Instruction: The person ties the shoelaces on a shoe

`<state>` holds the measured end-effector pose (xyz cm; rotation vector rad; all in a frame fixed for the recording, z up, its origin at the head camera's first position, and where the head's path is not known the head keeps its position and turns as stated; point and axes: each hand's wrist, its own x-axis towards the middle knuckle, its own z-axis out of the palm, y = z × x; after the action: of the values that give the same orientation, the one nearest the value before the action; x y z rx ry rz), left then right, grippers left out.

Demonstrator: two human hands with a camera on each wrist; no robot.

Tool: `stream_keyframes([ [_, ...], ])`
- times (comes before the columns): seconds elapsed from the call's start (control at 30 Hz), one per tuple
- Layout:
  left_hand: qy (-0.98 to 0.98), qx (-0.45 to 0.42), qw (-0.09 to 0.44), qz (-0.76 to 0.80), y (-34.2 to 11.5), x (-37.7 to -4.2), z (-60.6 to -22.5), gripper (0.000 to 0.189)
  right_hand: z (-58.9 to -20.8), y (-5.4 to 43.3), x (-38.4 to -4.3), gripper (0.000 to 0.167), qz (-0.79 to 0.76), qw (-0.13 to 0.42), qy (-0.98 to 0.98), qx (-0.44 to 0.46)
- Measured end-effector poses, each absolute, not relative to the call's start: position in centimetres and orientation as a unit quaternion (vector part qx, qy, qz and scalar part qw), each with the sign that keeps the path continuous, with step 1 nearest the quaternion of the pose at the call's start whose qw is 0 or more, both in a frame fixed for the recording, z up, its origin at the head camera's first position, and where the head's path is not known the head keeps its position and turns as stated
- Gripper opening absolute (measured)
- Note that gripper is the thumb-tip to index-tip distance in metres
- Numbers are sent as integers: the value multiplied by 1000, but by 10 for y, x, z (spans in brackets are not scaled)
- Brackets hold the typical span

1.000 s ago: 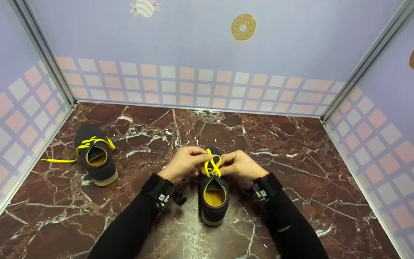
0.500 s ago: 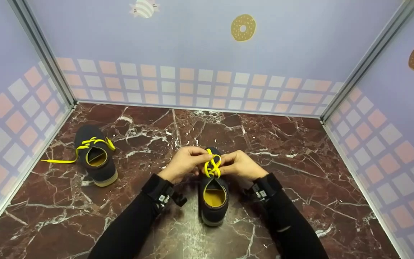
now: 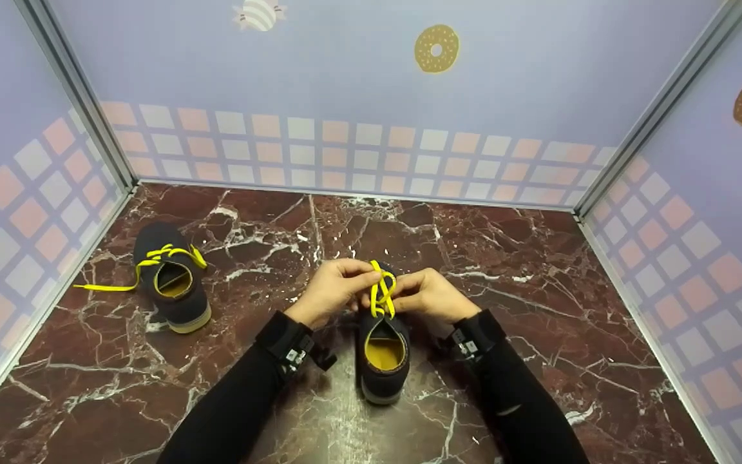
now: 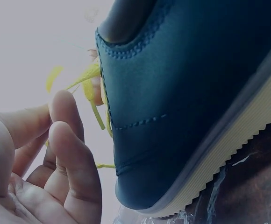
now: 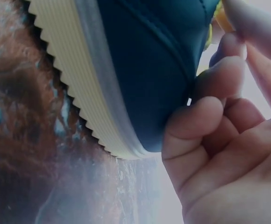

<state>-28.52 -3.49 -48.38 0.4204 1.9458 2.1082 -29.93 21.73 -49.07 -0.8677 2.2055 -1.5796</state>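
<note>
A dark shoe with a yellow lining stands between the hands, its toe pointing away. Above its tongue, the yellow shoelace crosses itself in a loop. The left hand pinches the lace between thumb and forefinger on the loop's left side. From the right, the right hand pinches the lace low on the loop. In the right wrist view, curled fingers lie against the shoe's side. The left wrist view has the left fingers beside the shoe's front, with lace at their tips.
A second dark shoe stands at the left, its yellow lace trailing toward the left wall. The marbled floor is bounded by lilac panels with pink and white squares, joined by metal corner posts.
The left hand has shifted slightly up and right with the lace. The loop is narrower and stands a little higher. The right hand stays almost in place; both shoes have not moved.
</note>
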Motion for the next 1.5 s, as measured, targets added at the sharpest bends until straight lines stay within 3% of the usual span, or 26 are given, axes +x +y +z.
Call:
stream_keyframes([
  [0.57, 668, 139, 102, 724, -32, -285, -486, 18, -499, 212, -300, 14, -569, 121, 753, -308],
  [1.5, 688, 154, 109, 701, -32, -284, -486, 20, -500, 210, -297, 18, -609, 157, 714, -309],
])
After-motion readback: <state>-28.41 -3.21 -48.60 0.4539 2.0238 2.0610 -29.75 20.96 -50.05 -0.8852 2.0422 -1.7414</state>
